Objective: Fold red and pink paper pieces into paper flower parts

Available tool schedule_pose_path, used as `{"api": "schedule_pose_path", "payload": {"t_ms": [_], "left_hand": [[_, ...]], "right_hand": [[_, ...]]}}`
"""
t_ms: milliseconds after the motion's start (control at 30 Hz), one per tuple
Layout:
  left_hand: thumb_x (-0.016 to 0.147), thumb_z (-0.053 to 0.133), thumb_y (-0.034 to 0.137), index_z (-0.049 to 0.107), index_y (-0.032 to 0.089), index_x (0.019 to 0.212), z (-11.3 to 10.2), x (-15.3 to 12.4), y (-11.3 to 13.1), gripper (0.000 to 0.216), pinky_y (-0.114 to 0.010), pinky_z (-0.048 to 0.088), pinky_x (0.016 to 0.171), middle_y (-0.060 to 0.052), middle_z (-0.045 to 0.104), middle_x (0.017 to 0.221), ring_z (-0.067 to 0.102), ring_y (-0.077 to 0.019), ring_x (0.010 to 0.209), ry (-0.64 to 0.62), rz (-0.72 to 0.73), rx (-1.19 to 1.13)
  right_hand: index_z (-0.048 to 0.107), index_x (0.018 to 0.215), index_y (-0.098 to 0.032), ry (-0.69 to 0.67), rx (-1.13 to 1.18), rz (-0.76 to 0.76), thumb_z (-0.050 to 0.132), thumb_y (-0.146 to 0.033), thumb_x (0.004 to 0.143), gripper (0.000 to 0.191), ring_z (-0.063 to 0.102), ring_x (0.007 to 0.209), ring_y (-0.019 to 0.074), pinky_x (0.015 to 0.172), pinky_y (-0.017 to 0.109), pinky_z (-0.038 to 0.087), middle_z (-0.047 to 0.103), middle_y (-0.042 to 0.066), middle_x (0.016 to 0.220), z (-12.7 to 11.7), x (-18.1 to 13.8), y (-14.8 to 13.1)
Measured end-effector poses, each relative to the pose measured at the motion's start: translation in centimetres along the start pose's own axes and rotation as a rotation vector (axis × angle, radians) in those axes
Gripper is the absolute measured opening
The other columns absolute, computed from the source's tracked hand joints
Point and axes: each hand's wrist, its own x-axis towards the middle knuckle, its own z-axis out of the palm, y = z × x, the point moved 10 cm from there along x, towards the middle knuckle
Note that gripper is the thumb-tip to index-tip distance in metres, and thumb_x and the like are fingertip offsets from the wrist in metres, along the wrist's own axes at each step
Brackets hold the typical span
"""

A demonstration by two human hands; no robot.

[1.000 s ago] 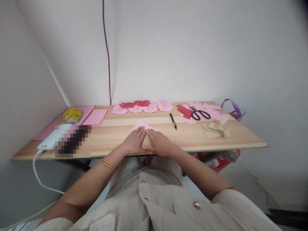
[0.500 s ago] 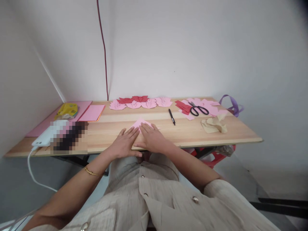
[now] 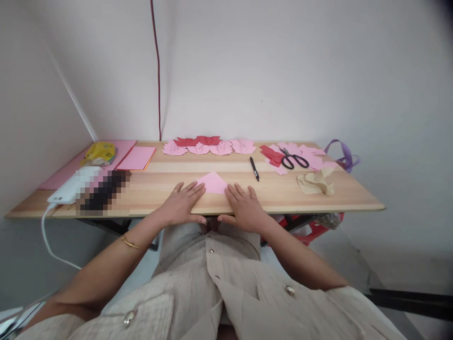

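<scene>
A pink piece of folded paper (image 3: pixel 213 183) lies flat near the table's front edge, its point facing the wall. My left hand (image 3: pixel 182 202) rests flat with fingers stretched, fingertips on the paper's left corner. On the opposite corner lie the fingertips of my right hand (image 3: pixel 245 205), also spread flat. Both thumbs reach toward each other at the table edge. Beyond the paper, a black pen (image 3: pixel 254 169) lies to the right. Pink and red cut-paper pieces (image 3: pixel 222 148) stand in a row by the wall.
Black-handled scissors (image 3: pixel 293 159) lie on pink and red paper scraps (image 3: pixel 311 158) at the right, near a crumpled tan piece (image 3: pixel 314 183). Purple ribbon (image 3: pixel 342 153) hangs at the far corner. Left are a paper stack (image 3: pixel 137 158), a yellow packet (image 3: pixel 99 153) and a white corded device (image 3: pixel 75 186).
My right hand has slid right, away from my left hand, along the paper. More of the pink paper shows between them. The left hand stays nearly in place.
</scene>
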Motion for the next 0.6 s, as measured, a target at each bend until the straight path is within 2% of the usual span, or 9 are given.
{"api": "schedule_pose_path", "payload": {"t_ms": [133,200,267,300,367,467,600], "left_hand": [[0.075,0.041,0.076,0.027,0.025,0.147,0.1,-0.8,0.0,0.089,-0.052,0.009,0.112,-0.013,0.029,0.152,0.021,-0.0307,0.141,-0.012,0.010,-0.012],[0.077,0.041,0.074,0.030,0.026,0.146,0.0,-1.5,0.2,0.085,-0.052,0.010,0.112,-0.012,0.031,0.151,0.024,-0.0298,0.141,0.001,0.022,-0.029],[0.078,0.042,0.072,0.034,0.026,0.144,0.0,-2.3,0.3,0.081,-0.052,0.012,0.112,-0.011,0.033,0.150,0.027,-0.0289,0.140,0.025,0.030,-0.049],[0.078,0.043,0.071,0.037,0.027,0.142,-0.1,-2.6,0.4,0.078,-0.052,0.012,0.112,-0.011,0.036,0.149,0.029,-0.0283,0.139,0.045,0.029,-0.058],[0.082,0.045,0.065,0.047,0.028,0.136,-0.1,-3.3,0.3,0.066,-0.052,0.013,0.112,-0.010,0.043,0.145,0.034,-0.0267,0.136,0.108,0.008,-0.074],[0.086,0.048,0.054,0.061,0.029,0.121,-0.4,-3.9,0.2,0.044,-0.053,0.014,0.112,-0.008,0.054,0.135,0.044,-0.0255,0.130,0.238,-0.058,-0.099],[0.089,0.049,0.042,0.071,0.028,0.093,-1.8,-4.1,0.7,0.027,-0.053,0.019,0.110,-0.005,0.068,0.114,0.055,-0.0237,0.117,0.392,-0.143,-0.211]], "right_hand": [[0.037,0.143,-0.016,0.079,-0.014,0.000,0.038,-0.071,0.081,0.082,0.020,0.141,0.0354,0.111,0.061,0.003,0.032,0.015,0.150,-0.1,-1.9,-0.7],[0.046,0.137,-0.020,0.134,-0.004,-0.011,0.041,-0.058,0.088,0.062,0.025,0.140,0.0325,0.112,0.059,0.004,0.041,0.012,0.145,0.0,-2.4,-1.0],[0.056,0.126,-0.024,0.193,0.038,-0.015,0.037,-0.042,0.094,0.042,0.036,0.134,0.0273,0.113,0.054,0.009,0.052,0.008,0.137,0.1,-2.8,-1.0],[0.060,0.121,-0.025,0.216,0.070,-0.017,0.034,-0.037,0.096,0.037,0.042,0.129,0.0245,0.112,0.051,0.013,0.057,0.006,0.132,0.2,-3.0,-1.0],[0.065,0.112,-0.027,0.241,0.143,-0.033,0.032,-0.032,0.097,0.037,0.051,0.119,0.0208,0.109,0.045,0.021,0.063,0.004,0.123,0.4,-3.2,-1.0],[0.068,0.103,-0.027,0.242,0.243,-0.070,0.035,-0.032,0.096,0.034,0.055,0.110,0.0201,0.103,0.042,0.030,0.068,0.004,0.115,0.2,-3.2,-1.3],[0.067,0.093,-0.022,0.323,0.460,-0.103,0.040,-0.036,0.094,0.031,0.059,0.101,0.0190,0.096,0.038,0.039,0.069,0.006,0.105,-3.3,-2.6,-1.6]]}}
